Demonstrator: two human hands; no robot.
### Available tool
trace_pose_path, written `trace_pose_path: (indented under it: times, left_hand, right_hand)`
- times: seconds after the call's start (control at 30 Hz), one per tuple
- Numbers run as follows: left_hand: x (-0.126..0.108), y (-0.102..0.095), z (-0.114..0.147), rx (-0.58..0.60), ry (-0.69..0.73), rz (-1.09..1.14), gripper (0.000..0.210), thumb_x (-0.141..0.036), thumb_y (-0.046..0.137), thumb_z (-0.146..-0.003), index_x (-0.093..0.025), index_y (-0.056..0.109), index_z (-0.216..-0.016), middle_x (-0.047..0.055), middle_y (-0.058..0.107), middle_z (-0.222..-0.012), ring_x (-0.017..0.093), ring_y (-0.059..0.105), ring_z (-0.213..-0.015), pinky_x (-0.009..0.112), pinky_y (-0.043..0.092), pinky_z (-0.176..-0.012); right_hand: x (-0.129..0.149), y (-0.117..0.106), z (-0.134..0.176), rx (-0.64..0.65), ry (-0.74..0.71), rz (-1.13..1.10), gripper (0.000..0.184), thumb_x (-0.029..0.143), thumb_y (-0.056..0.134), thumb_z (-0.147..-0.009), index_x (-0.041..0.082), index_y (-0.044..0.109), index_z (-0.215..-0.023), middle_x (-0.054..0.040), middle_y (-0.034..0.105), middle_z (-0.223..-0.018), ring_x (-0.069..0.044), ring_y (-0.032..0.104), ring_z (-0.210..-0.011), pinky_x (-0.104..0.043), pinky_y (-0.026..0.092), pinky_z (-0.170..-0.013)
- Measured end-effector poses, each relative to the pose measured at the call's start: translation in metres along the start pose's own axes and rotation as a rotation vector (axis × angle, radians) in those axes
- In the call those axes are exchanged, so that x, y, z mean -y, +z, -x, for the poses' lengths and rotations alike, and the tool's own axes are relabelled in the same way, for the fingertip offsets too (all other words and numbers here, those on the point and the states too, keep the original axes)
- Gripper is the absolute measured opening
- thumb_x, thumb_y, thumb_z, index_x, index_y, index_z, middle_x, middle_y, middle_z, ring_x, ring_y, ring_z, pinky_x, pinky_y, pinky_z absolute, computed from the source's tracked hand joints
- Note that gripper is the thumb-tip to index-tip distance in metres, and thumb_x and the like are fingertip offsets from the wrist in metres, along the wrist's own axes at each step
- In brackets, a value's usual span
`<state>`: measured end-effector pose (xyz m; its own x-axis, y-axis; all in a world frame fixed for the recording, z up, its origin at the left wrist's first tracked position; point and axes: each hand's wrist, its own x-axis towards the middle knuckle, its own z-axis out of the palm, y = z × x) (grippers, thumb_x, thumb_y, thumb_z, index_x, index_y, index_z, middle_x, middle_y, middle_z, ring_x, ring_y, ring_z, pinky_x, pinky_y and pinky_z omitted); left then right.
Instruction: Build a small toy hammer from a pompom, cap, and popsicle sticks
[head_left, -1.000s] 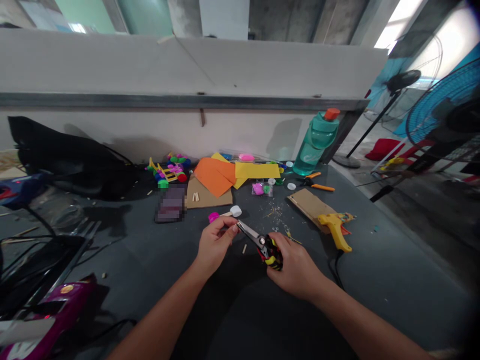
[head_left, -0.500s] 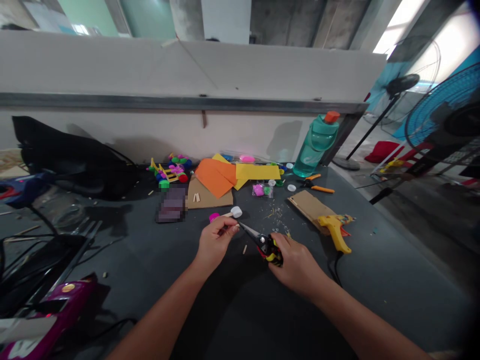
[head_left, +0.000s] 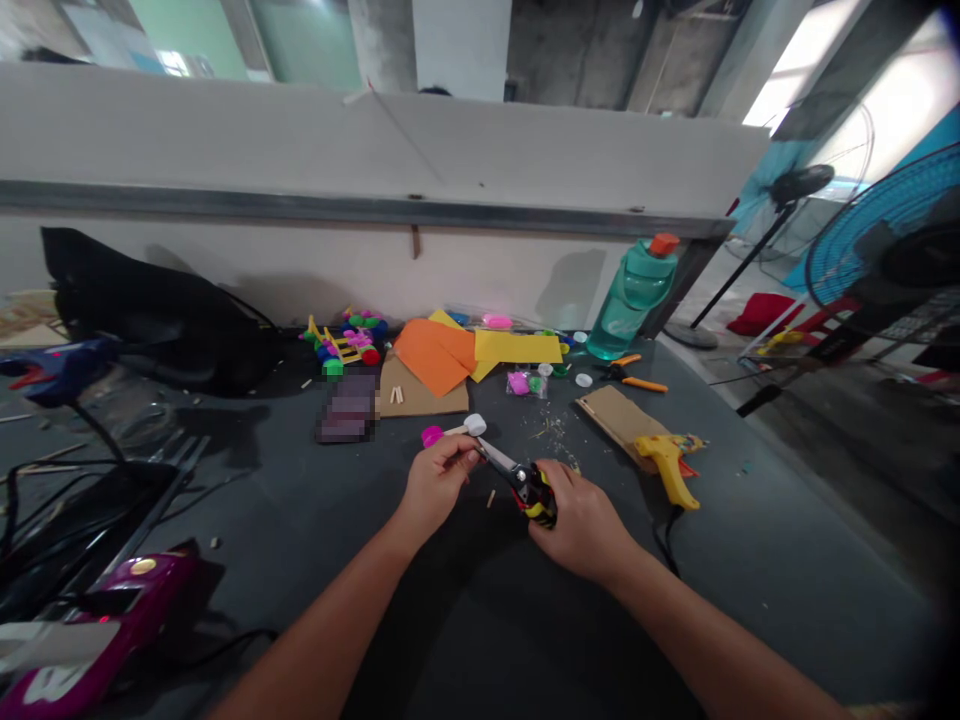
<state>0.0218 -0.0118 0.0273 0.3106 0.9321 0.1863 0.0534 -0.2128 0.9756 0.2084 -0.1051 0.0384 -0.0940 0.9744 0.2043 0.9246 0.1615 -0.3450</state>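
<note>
My right hand is closed round the handles of a pair of shears with black, yellow and red grips. Their pointed blades reach left to the fingertips of my left hand. That hand is pinched on what looks like a thin wooden stick, mostly hidden by the fingers. Just beyond it lie a pink cap and a white cap with a wooden stick between them. A short cut piece of stick rests on the dark table between my hands.
A yellow glue gun leans on a cardboard strip at right. Behind are orange-handled pliers, a green bottle, orange paper, cardboard and colourful small models. A magenta device and wires occupy the left.
The shears and my right hand have shifted slightly left, and the blades sit nearer my left fingertips. The whole view has moved a little; the other things lie as before.
</note>
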Motion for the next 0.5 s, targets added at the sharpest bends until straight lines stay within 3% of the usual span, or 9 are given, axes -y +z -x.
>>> trace_pose_path:
  times: [0.5]
  left_hand:
    - [-0.0048,0.0026,0.0008,0.044,-0.047,0.131,0.013,-0.028,0.061,-0.072,-0.016,0.066,-0.073,0.000,0.058,-0.064,0.009,0.048,-0.051,0.020,0.042,-0.048]
  right_hand:
    - [0.0018,-0.0071,-0.0003,0.089,0.008,-0.141,0.048,0.018,0.054,-0.065,0.017,0.044,-0.113,-0.0090,0.058,-0.102,-0.022,0.057,-0.089,-0.032,0.043,-0.077]
